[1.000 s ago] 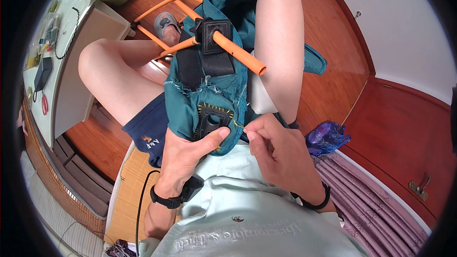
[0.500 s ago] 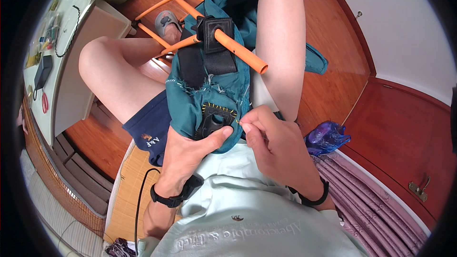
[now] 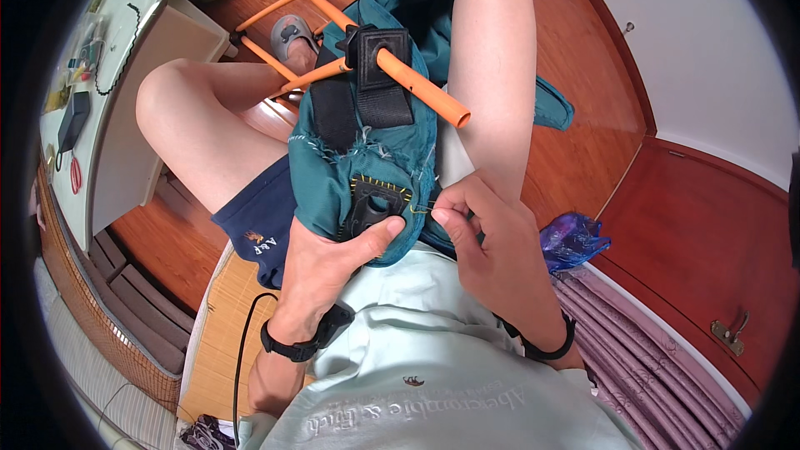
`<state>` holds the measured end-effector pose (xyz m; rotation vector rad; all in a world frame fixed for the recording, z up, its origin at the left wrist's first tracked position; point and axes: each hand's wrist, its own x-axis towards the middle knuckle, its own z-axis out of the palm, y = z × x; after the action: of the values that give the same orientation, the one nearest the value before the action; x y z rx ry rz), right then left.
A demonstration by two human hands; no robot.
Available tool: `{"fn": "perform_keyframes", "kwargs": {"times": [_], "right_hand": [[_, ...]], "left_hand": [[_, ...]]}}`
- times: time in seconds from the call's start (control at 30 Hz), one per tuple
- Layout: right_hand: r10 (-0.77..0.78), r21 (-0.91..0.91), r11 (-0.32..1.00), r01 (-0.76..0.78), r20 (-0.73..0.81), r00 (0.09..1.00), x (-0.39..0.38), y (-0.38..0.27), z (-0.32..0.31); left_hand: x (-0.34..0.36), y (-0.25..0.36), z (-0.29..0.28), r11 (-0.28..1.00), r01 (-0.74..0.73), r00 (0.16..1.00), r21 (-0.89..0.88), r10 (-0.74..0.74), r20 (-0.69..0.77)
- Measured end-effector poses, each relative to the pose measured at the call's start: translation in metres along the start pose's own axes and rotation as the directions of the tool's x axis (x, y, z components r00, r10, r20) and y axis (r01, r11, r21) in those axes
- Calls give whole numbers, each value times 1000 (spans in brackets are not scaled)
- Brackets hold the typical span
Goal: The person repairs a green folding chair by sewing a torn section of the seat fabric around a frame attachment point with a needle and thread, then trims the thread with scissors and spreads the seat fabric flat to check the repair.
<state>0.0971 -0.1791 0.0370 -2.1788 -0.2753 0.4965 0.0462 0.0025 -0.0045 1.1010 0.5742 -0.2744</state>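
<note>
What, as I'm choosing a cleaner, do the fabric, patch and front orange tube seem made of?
Fabric: woven cloth, probably synthetic, matte teal; it folds softly and frays near the strap.
Patch: leather-like or plastic, black with a dull sheen; it looks smoother and stiffer than the fabric.
Tube: perhaps painted metal, smooth and evenly orange; its straight, rigid form fits, though plastic remains possible.

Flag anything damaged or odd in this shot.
Yes: the teal fabric looks frayed; loose whitish threads stick out between the black webbing strap and the yellow-stitched black patch, unlike a finished edge.
</note>
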Motion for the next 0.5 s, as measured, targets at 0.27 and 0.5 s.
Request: {"fn": "perform_keyframes", "kwargs": {"times": [0.27,0.5], "right_hand": [[-42,-85,996,41,-14,999,-1,-3,-7],[-73,-58,996,70,-48,996,1,-5,-9]], "left_hand": [[0,0,-3,999,38,999,-11,-37,37],[0,-1,1,998,-26,1000,-64,26,8]]}}
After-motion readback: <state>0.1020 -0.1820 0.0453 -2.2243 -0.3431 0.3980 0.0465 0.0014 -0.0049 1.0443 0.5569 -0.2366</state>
